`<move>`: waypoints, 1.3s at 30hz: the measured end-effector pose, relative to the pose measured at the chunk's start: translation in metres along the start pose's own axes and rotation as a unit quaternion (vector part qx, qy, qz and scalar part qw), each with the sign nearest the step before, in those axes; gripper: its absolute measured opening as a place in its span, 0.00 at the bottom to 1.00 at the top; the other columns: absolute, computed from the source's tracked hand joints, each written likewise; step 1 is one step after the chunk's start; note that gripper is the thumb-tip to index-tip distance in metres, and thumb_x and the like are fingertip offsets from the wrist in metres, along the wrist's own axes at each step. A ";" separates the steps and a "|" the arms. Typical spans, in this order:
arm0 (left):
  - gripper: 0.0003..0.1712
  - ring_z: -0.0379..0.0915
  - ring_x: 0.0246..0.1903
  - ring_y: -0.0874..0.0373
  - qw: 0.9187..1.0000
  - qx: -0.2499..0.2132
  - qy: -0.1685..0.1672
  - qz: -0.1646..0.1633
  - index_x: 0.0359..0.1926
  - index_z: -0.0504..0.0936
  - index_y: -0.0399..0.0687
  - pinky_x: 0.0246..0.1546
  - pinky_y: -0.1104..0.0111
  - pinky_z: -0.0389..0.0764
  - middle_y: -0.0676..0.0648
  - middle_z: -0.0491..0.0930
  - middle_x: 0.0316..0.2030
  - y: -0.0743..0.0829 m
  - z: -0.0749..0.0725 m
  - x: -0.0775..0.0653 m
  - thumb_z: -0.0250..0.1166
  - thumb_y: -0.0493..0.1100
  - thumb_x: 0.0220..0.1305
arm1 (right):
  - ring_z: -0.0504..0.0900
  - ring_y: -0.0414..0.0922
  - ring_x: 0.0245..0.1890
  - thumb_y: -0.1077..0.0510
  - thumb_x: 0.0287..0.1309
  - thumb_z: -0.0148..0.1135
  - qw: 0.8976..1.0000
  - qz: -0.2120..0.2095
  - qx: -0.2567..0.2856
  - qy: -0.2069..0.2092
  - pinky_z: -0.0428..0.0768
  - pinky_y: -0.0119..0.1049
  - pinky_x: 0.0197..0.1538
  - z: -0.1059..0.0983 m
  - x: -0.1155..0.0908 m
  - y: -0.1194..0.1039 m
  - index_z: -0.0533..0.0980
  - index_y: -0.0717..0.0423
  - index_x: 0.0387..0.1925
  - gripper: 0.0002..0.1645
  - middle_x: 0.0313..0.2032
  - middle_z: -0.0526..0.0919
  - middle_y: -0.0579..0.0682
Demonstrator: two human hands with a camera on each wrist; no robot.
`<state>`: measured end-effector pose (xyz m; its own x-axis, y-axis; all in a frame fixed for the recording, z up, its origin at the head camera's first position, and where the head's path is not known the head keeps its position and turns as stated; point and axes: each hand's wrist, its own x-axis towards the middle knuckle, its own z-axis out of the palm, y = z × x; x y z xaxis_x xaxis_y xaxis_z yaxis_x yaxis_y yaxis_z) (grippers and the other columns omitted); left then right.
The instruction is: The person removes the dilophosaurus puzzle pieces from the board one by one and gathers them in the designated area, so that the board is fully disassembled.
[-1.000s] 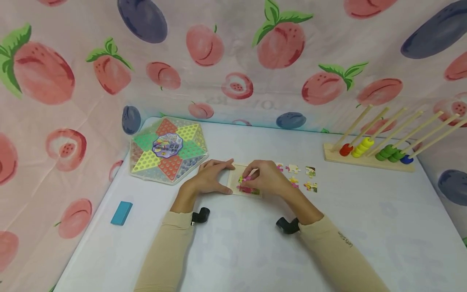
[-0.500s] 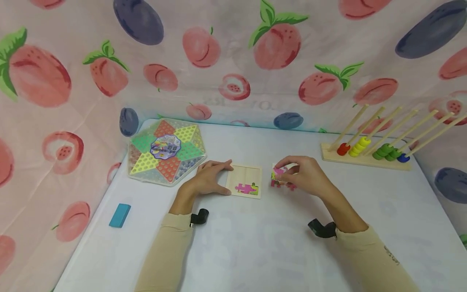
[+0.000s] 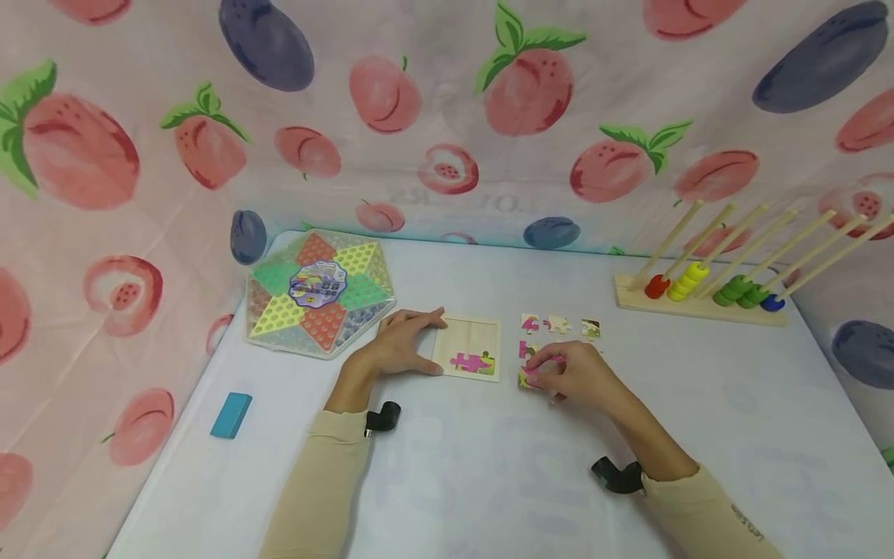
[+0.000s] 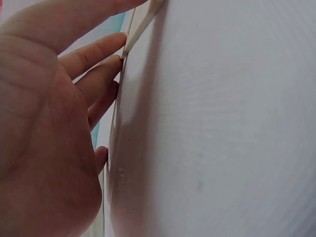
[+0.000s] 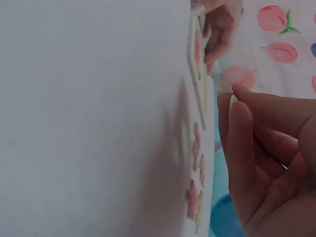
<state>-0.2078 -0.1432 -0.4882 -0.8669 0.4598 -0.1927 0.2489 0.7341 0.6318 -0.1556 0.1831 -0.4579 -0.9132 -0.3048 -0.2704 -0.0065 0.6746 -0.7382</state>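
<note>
The small wooden puzzle tray [image 3: 466, 332] lies mid-table, with a few joined pink and green pieces [image 3: 473, 362] in its near right corner. My left hand [image 3: 401, 341] rests at the tray's left side, thumb at the near corner and forefinger at the far one, fingers fairly straight. To the right of the tray, my right hand [image 3: 569, 374] pinches a puzzle piece [image 5: 222, 85] between thumb and fingertips. It is held low, near several loose puzzle pieces [image 3: 557, 324], and hides some of them.
At the back left lies a Chinese checkers set [image 3: 320, 291] in a clear hexagonal case. A teal block [image 3: 231, 414] is at the left. A wooden bead rack [image 3: 698, 307] with upright rods stands at the back right. A fruit-patterned cloth [image 3: 447, 93] rises behind the table.
My right hand has gone from over the tray to the loose pieces on the right, then nearer to me along them. My left hand has stayed at the tray.
</note>
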 end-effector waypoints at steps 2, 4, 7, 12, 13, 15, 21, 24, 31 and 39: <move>0.45 0.57 0.74 0.51 1.000 0.000 0.001 0.001 0.69 0.74 0.60 0.74 0.47 0.50 0.58 0.61 0.79 0.000 0.001 0.000 0.82 0.53 0.49 | 0.81 0.45 0.15 0.58 0.58 0.73 1.000 0.001 -0.001 0.000 0.82 0.33 0.26 0.006 0.001 0.003 0.86 0.55 0.41 0.10 0.25 0.87 0.52; 0.46 0.57 0.74 0.51 1.000 -0.002 0.003 -0.001 0.69 0.74 0.62 0.75 0.47 0.50 0.58 0.62 0.78 0.000 0.002 0.001 0.82 0.53 0.49 | 0.81 0.44 0.16 0.59 0.58 0.73 1.000 0.001 -0.003 0.003 0.82 0.33 0.25 0.010 0.002 0.006 0.86 0.55 0.41 0.09 0.28 0.87 0.51; 0.46 0.57 0.74 0.51 1.000 -0.004 0.002 -0.003 0.70 0.73 0.63 0.75 0.47 0.49 0.59 0.63 0.77 -0.001 0.004 0.001 0.82 0.53 0.49 | 0.80 0.42 0.16 0.60 0.58 0.73 1.000 0.001 -0.009 0.008 0.82 0.33 0.25 0.014 0.003 0.009 0.85 0.55 0.40 0.08 0.33 0.87 0.50; 0.47 0.57 0.74 0.52 1.000 -0.003 0.000 -0.002 0.70 0.73 0.63 0.75 0.48 0.49 0.59 0.63 0.78 -0.001 0.006 0.001 0.82 0.53 0.49 | 0.79 0.41 0.16 0.59 0.56 0.75 1.000 0.012 -0.018 0.014 0.80 0.30 0.25 0.016 0.003 0.010 0.85 0.56 0.39 0.10 0.29 0.85 0.49; 0.47 0.57 0.74 0.51 1.000 -0.003 0.000 -0.003 0.70 0.73 0.63 0.75 0.48 0.49 0.58 0.63 0.78 -0.001 0.005 0.000 0.82 0.53 0.49 | 0.79 0.41 0.16 0.58 0.56 0.76 1.000 0.013 -0.022 0.015 0.80 0.29 0.25 0.017 0.003 0.010 0.85 0.56 0.39 0.10 0.28 0.85 0.49; 0.46 0.56 0.74 0.51 1.000 -0.005 0.000 -0.003 0.70 0.73 0.62 0.75 0.48 0.48 0.58 0.63 0.77 -0.001 0.005 -0.001 0.82 0.53 0.49 | 0.79 0.41 0.16 0.58 0.55 0.76 0.999 0.015 -0.026 0.017 0.78 0.29 0.25 0.017 0.004 0.009 0.86 0.56 0.39 0.10 0.26 0.85 0.48; 0.47 0.56 0.75 0.51 1.000 -0.017 -0.001 -0.001 0.71 0.72 0.62 0.77 0.46 0.45 0.57 0.70 0.73 0.000 0.003 0.000 0.81 0.52 0.49 | 0.78 0.40 0.16 0.58 0.55 0.76 0.999 0.025 -0.035 0.027 0.77 0.29 0.24 0.020 0.006 0.007 0.87 0.55 0.37 0.08 0.29 0.87 0.48; 0.47 0.55 0.75 0.51 1.000 -0.017 -0.002 -0.003 0.71 0.72 0.61 0.77 0.46 0.45 0.57 0.68 0.75 0.000 0.002 0.000 0.81 0.52 0.49 | 0.77 0.41 0.15 0.58 0.55 0.76 0.998 0.027 -0.041 0.025 0.76 0.30 0.23 0.019 0.007 0.005 0.87 0.54 0.36 0.07 0.30 0.87 0.49; 0.45 0.56 0.74 0.50 1.000 -0.011 -0.001 0.003 0.69 0.74 0.60 0.74 0.46 0.49 0.57 0.60 0.79 0.002 0.001 -0.003 0.81 0.52 0.50 | 0.77 0.42 0.15 0.57 0.55 0.76 0.997 0.028 -0.072 0.014 0.74 0.30 0.22 0.018 0.012 0.003 0.86 0.52 0.34 0.06 0.32 0.84 0.49; 0.45 0.56 0.74 0.51 1.000 -0.003 -0.003 0.002 0.70 0.73 0.59 0.74 0.47 0.50 0.57 0.60 0.79 0.001 -0.001 -0.002 0.81 0.53 0.50 | 0.73 0.44 0.32 0.56 0.50 0.80 0.989 0.007 -0.139 0.039 0.73 0.33 0.33 0.017 0.016 0.000 0.78 0.51 0.34 0.16 0.31 0.78 0.49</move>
<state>-0.2063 -0.1439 -0.4868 -0.8630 0.4663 -0.1943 0.2502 0.7288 0.6374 -0.1633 0.1673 -0.4728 -0.9428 -0.2485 -0.2222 -0.0958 0.8405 -0.5332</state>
